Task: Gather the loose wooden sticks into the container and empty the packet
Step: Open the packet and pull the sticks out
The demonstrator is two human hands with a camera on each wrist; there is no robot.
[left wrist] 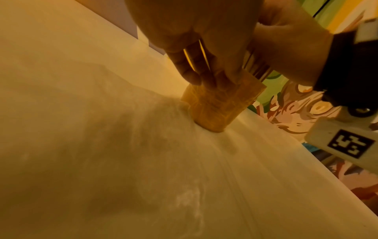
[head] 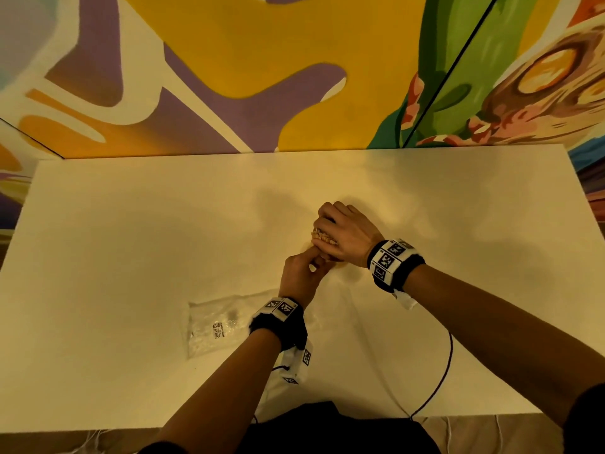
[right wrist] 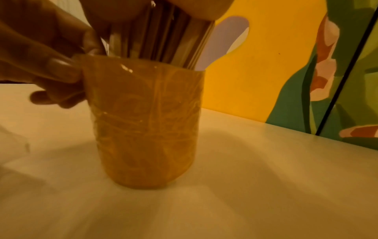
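An amber translucent cup [right wrist: 147, 121] stands upright on the white table [head: 131, 240]. A bundle of wooden sticks [right wrist: 163, 40] stands in it, their tops above the rim. My right hand [head: 327, 231] comes down from above and grips the top of the bundle [head: 322, 237]. My left hand [head: 314, 262] holds the cup by its near side at the rim; its fingers [right wrist: 51, 72] lie against the cup wall. In the left wrist view the left hand [left wrist: 196, 71] reaches down onto the cup [left wrist: 216, 106]. A clear plastic packet [head: 216, 326] lies flat under my left forearm; its contents are unclear.
A dark cable [head: 448, 355] loops across the table's near right part and drops over the front edge. A painted wall [head: 262, 60] runs right behind the table's back edge. Bare tabletop lies left and right of the cup.
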